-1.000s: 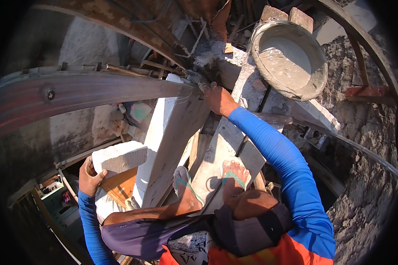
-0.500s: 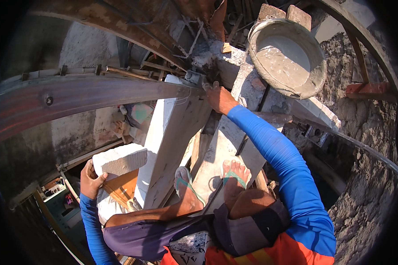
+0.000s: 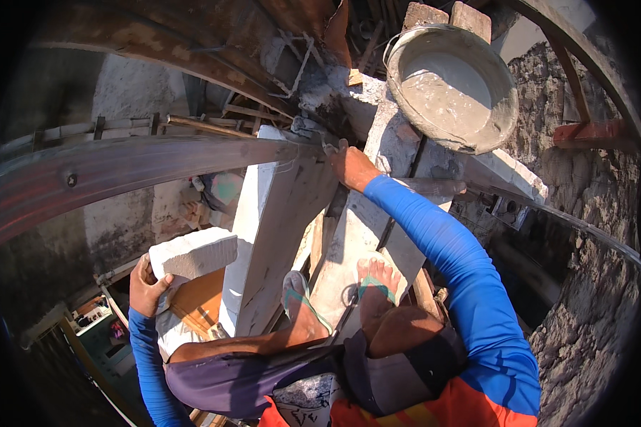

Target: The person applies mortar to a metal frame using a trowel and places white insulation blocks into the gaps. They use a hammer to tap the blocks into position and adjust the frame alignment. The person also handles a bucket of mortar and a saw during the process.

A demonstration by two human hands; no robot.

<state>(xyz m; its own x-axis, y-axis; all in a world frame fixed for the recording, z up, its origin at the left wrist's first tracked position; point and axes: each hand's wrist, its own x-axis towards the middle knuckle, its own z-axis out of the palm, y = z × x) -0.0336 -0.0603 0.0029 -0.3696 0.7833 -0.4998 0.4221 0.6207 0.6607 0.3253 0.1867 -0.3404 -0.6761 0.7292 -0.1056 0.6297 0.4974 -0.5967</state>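
Shadowed masonry (image 3: 360, 119) behind; the right hand (image 3: 352, 168) hides what it touches

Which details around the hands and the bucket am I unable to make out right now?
All in the head view:
- Right hand: whatever its fingertips may grip is too small and shadowed to tell.
- Left hand: some fingertips are hidden by the white block.
- Bucket: its bottom is covered by the grey mix.
- Left sleeve: cut off by the lower edge.
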